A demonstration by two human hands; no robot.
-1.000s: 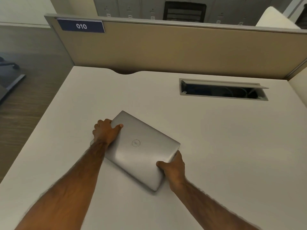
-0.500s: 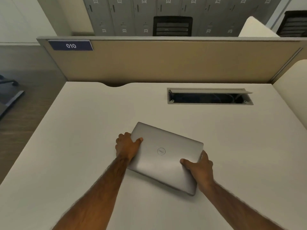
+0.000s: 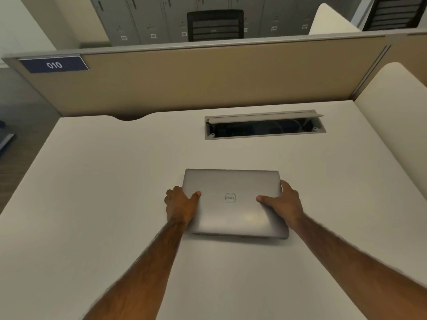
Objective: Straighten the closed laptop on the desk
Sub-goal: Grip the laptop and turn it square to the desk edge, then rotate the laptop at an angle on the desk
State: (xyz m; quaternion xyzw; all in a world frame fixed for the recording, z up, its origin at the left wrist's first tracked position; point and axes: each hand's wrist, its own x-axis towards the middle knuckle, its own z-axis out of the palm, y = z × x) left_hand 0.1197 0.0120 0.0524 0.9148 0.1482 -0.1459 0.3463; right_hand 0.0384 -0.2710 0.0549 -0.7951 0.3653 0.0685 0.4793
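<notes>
Head cam looking down at a white desk, so going left to right. Far left, well away from any fingers, there's a blue tag reading 010 stuck on the tan divider panel at the back of the desk.

Left hand is clamped on the left edge of the closed laptop. Thumb lies flat on top of the lid, pointing toward the middle, the other fingers are curled down over the side edge, tips hidden, so can't tell if they go under it. Grip looks snug w/ the laptop edge pinched btw thumb and fingers.

Laptop is silver, lid shut, flat on the desk, sitting right btw the two hands. Its long edges run pretty much parallel w/ the desk front and the divider, so it reads as squared up. Round logo in the middle of the lid, btw the two thumb tips, not touched by either.

Right hand mirrors it on the right edge: thumb on the lid pointing inward, fingers wrapped round the side near the far corner, also closed on the laptop.

Beyond the right-hand fingers, nearer the divider and apart from the laptop, is an open cable hatch w/ its flap tipped up. Lockers and a dark chair behind the divider.
</notes>
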